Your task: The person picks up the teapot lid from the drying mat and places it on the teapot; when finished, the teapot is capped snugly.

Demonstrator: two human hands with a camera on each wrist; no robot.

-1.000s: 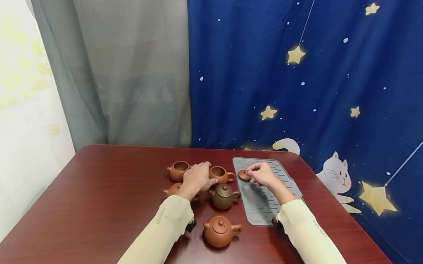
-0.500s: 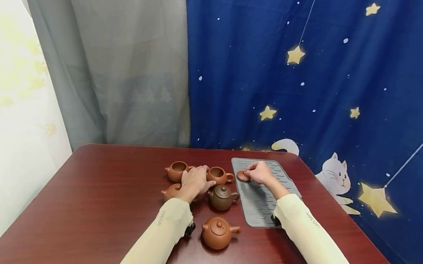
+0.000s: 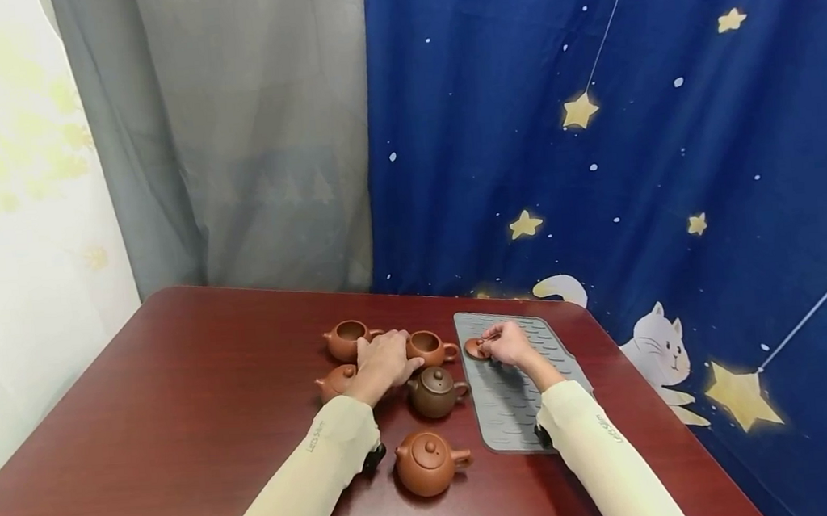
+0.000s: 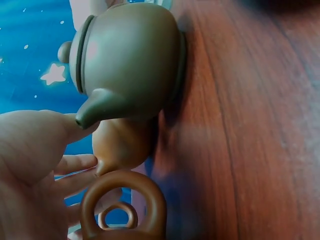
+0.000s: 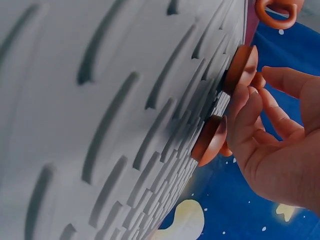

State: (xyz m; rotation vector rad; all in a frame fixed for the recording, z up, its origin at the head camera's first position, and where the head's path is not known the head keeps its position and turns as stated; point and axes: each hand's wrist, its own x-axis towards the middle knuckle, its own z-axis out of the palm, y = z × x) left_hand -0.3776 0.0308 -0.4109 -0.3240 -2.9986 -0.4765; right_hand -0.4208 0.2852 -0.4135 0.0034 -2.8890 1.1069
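Note:
My right hand (image 3: 511, 343) is above the grey mat (image 3: 509, 412), thumb and fingertips pinching the knob of a small orange-brown teapot lid (image 3: 474, 349). In the right wrist view that teapot lid (image 5: 241, 69) sits at the mat surface, with a second lid (image 5: 210, 140) beside it. My left hand (image 3: 385, 361) reaches among the teapots with fingers fairly straight. Its fingertips are by the spout of a lidless orange teapot (image 3: 428, 347); contact is unclear. In the left wrist view the thumb is near the spout of the dark brown teapot (image 4: 130, 60).
Another lidless teapot (image 3: 347, 340) stands left of my left hand, and a lidded orange one (image 3: 334, 382) is partly behind it. A lidded orange teapot (image 3: 425, 462) stands nearest me, between my forearms. The reddish wooden table (image 3: 163, 407) stretches left; a blue star curtain (image 3: 476, 123) hangs behind.
The lid in my right hand looks flatter on the mat than a second ago, with the hand slightly shifted. The left hand stays nearly in place; the teapots have not visibly moved.

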